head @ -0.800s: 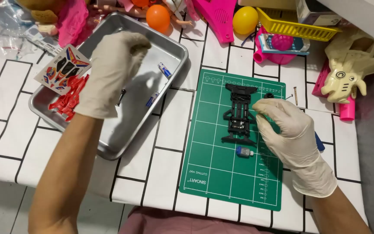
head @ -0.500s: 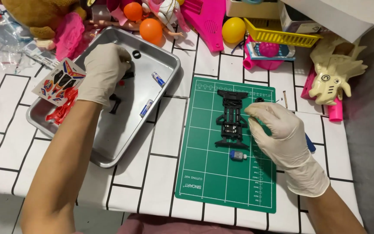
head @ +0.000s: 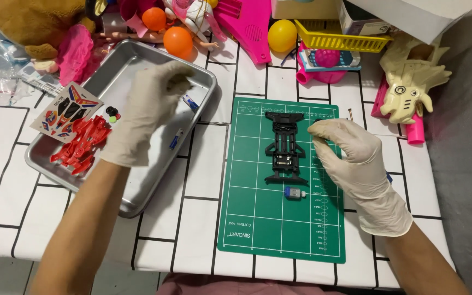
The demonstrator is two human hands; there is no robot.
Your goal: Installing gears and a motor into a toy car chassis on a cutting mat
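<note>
White tiled table, gloved left hand [head: 148,109] over metal tray [head: 154,186], black plastic chassis [head: 286,146]

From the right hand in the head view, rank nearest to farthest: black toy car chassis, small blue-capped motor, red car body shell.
1. Black toy car chassis, just left of the right hand, on the green mat.
2. Small blue-capped motor, lower left.
3. Red car body shell, far left, in the metal tray.

The left hand [head: 148,109] hides part of the metal tray [head: 154,180]; whatever its curled fingers [head: 178,74] pinch is hidden.
</note>
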